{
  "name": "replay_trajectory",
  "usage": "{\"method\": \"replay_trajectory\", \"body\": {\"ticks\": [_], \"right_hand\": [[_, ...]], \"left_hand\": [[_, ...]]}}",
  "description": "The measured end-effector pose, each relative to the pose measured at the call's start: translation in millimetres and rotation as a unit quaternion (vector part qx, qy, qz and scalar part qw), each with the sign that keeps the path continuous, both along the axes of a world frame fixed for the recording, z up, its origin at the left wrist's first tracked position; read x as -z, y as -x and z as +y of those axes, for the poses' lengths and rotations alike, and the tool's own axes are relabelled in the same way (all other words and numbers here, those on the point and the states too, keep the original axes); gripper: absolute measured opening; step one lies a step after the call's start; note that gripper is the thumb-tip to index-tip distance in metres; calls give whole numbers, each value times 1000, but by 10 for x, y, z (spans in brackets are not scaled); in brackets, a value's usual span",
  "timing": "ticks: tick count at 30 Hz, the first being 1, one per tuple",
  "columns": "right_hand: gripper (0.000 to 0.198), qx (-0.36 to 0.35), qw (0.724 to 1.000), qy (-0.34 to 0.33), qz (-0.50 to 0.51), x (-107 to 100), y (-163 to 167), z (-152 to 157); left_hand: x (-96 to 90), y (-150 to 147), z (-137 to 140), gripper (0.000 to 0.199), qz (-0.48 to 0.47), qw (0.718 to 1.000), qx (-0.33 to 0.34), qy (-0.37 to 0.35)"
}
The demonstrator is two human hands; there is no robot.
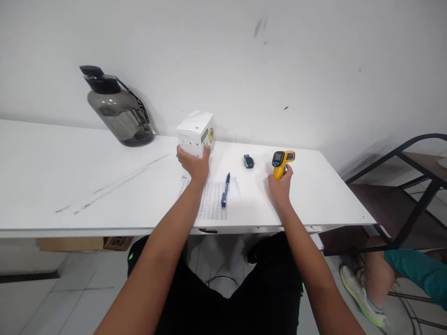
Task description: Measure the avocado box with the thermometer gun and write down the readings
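My left hand (pixel 196 165) grips the lower front of a white cardboard box (pixel 195 132), which is near the wall at the back of the table; whether its base touches the tabletop I cannot tell. In my right hand (pixel 281 184) is a yellow and black infrared thermometer (pixel 280 168), held by its handle with its small screen facing me. Between the hands lies a small dark watch (pixel 248 161). A blue pen (pixel 226 190) rests on a printed sheet of paper (pixel 211 202), partly covered by my left forearm.
A large grey see-through water bottle (pixel 120 114) with a black lid stands at the left against the wall. The white table (pixel 104 186) ends at the right beside a dark metal-framed rack (pixel 401 195). Another person's leg and shoe (pixel 363 293) show at lower right.
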State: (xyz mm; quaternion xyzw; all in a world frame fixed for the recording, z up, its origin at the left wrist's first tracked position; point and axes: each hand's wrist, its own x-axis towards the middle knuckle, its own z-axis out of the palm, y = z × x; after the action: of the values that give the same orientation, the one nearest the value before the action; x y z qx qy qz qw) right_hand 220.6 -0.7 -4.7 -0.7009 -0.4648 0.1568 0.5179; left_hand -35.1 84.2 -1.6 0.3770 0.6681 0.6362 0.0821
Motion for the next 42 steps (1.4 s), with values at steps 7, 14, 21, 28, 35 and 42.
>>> {"method": "replay_trajectory", "body": {"ticks": [7,14,21,28,35,42], "right_hand": [[55,-18,979,56,-197,97,-18,6],[53,-20,940,94,-327,112,19,10],[46,14,908,27,-418,80,97,-41],[47,-344,785,-90,-507,-158,684,-59],[53,-482,693,-88,-529,-85,913,-109],[30,-394,688,-125,-597,-64,638,-112]], "left_hand": [[10,8,7,92,-4,1000,4,-5],[-18,-5,-23,91,-10,1000,12,0],[11,-2,1,93,-7,1000,-1,2],[6,14,-7,91,19,1000,-5,3],[0,9,-21,89,29,1000,-8,0],[8,14,-8,89,21,1000,2,0]]}}
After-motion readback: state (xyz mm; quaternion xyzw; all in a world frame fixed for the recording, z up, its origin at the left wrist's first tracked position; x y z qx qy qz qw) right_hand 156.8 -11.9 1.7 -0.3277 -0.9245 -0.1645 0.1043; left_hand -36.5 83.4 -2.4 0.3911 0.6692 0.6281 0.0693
